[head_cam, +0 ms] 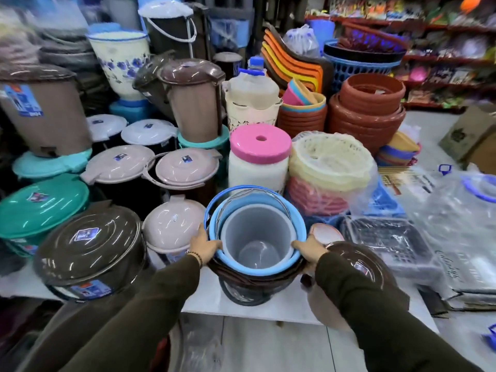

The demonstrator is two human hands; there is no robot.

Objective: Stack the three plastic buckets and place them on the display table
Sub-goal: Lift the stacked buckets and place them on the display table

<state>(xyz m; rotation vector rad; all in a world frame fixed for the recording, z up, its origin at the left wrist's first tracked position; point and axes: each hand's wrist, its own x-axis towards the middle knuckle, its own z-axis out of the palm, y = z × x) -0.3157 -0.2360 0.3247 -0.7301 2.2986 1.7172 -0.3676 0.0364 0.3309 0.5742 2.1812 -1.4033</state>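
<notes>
At lower centre of the frame, both arms reached forward. The left hand (pixel 204 246) and right hand (pixel 308 250) clasped opposite rims of the nested buckets (pixel 256 237), grey inside blue inside brown, standing on the white counter (pixel 204 299).

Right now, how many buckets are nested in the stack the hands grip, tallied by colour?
Grey bucket, innermost: 1
Light blue bucket, middle: 1
Brown bucket, outermost: 1
Total: 3, gripped at the rims by left hand and right hand.
</notes>
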